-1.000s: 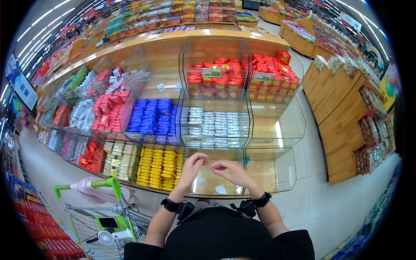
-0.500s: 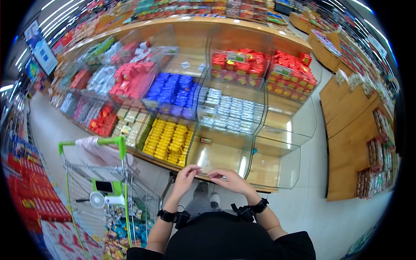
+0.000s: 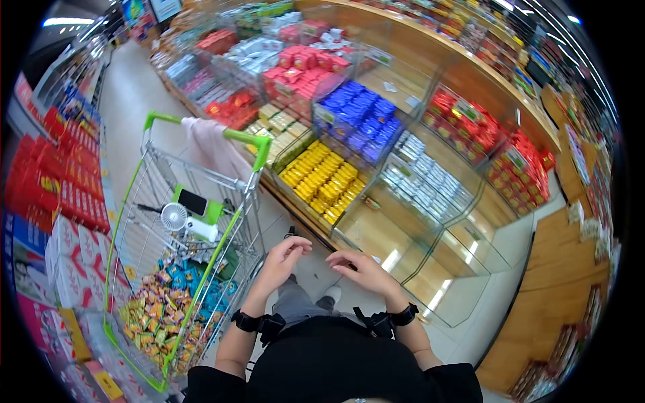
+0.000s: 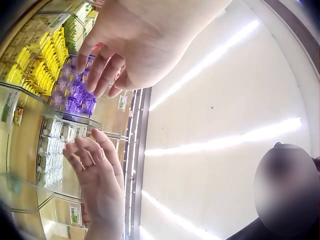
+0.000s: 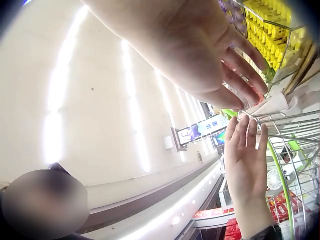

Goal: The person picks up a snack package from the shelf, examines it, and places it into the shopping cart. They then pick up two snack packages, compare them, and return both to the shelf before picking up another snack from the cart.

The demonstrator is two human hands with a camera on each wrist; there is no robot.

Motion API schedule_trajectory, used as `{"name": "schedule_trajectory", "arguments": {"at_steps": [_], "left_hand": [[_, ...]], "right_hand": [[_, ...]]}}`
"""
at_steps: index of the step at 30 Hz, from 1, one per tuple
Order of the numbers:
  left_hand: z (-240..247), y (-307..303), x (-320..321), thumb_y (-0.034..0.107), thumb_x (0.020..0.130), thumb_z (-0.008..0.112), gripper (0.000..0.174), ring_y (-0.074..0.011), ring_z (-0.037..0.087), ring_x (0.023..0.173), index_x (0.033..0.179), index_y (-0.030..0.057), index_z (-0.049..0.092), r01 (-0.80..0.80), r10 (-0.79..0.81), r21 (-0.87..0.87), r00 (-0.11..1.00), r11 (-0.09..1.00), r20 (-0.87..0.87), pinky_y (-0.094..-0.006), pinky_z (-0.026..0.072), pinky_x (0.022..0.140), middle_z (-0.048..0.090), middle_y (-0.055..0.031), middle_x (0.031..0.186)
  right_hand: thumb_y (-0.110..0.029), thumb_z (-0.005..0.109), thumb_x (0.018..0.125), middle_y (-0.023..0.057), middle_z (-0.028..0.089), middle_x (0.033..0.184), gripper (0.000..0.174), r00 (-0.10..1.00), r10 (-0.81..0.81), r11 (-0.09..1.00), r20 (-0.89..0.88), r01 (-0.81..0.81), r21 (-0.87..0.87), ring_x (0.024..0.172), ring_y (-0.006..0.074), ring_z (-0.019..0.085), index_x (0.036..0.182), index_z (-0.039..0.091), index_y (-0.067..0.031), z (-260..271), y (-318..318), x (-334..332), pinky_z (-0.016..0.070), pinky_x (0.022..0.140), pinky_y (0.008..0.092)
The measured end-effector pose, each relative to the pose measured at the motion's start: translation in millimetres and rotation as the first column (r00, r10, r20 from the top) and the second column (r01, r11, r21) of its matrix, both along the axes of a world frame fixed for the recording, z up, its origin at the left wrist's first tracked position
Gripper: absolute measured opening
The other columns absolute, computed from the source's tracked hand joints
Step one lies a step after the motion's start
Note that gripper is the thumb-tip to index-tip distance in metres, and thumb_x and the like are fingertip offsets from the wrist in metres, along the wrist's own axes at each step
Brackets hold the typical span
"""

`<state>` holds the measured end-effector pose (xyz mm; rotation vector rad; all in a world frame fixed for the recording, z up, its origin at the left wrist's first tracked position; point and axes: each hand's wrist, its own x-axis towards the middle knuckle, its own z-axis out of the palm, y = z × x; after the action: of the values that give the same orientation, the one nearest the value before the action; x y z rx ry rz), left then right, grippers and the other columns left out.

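My left hand (image 3: 285,260) hovers in front of my body with relaxed, slightly bent fingers and holds nothing. Beside it, a small gap away, is my right hand (image 3: 366,270), likewise loose and bare. In the left wrist view the left hand (image 4: 142,45) hangs at the top and the right hand (image 4: 100,182) rises from below. Past the hands stands a display of clear bins, with yellow packets (image 3: 322,180) nearest and blue packets (image 3: 359,121) behind them. To the left is a shopping cart (image 3: 259,151) with a green handle, holding a pile of wrapped snacks (image 3: 164,302).
A white handheld fan (image 3: 176,217) and a phone (image 3: 193,201) sit on the cart's seat flap, and a pale cloth (image 3: 211,144) hangs over its handle. Stacked red boxes (image 3: 74,201) line the left. A wooden stand (image 3: 537,282) is at the right.
The head view has swung left, bringing the cart fully into sight and shifting the bins to the right. Both hands stay in front of the body, a little further apart and holding nothing.
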<state>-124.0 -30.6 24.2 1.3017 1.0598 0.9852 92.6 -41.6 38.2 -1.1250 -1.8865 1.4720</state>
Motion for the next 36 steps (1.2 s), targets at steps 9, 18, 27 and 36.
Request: {"name": "schedule_trajectory", "arguments": {"at_steps": [9, 18, 27, 36], "left_hand": [[22.5, -13.2, -60.2, 0.006, 0.084, 0.043, 0.018, -0.0149, 0.056, 0.086, 0.097, -0.0009, 0.054, -0.052, 0.057, 0.061, 0.996, 0.997, -0.073, -0.0262, 0.0429, 0.078, 0.058, -0.0075, 0.090], [23.1, -37.4, -135.3, 0.007, 0.084, 0.044, 0.018, -0.0128, 0.055, 0.083, 0.098, -0.0001, 0.055, -0.230, 0.227, -0.026, 0.970, 0.973, -0.089, -0.0252, 0.0433, 0.074, 0.058, -0.0062, 0.090], [7.3, -69.1, -203.5, 0.007, 0.084, 0.044, 0.017, -0.0140, 0.057, 0.077, 0.096, -0.0002, 0.054, -0.389, 0.377, -0.105, 0.918, 0.915, -0.120, -0.0252, 0.0455, 0.069, 0.058, -0.0073, 0.086], [-14.8, -91.3, -289.7, 0.009, 0.084, 0.044, 0.018, -0.0121, 0.055, 0.072, 0.095, -0.0002, 0.055, -0.663, 0.634, -0.115, 0.744, 0.740, -0.212, -0.0248, 0.0437, 0.064, 0.059, -0.0073, 0.080]], "right_hand": [[-0.008, 0.053, 0.080, 0.0098, 0.059, 0.094, 0.022, 0.985, 0.163, 0.987, -0.059, -0.162, 0.014, 0.087, 0.0180, 0.058, 0.101, 0.054, -0.0022, 0.6, 33.3, -62.6, 0.0453, 0.075, 0.0279], [-0.005, 0.053, 0.079, 0.0101, 0.059, 0.093, 0.022, 0.912, 0.384, 0.923, -0.147, -0.381, 0.049, 0.087, 0.0188, 0.058, 0.101, 0.054, -0.0010, 13.2, 56.9, -155.0, 0.0455, 0.077, 0.0286], [-0.005, 0.054, 0.079, 0.0104, 0.059, 0.094, 0.024, 0.823, 0.556, 0.831, -0.113, -0.554, 0.056, 0.086, 0.0179, 0.058, 0.103, 0.054, -0.0019, 5.9, 63.9, -229.0, 0.0456, 0.077, 0.0288], [-0.008, 0.053, 0.081, 0.0095, 0.058, 0.094, 0.023, 0.726, 0.676, 0.732, -0.129, -0.682, -0.004, 0.086, 0.0180, 0.058, 0.103, 0.053, -0.0024, 2.6, 62.3, -291.7, 0.0456, 0.076, 0.0286]]}}
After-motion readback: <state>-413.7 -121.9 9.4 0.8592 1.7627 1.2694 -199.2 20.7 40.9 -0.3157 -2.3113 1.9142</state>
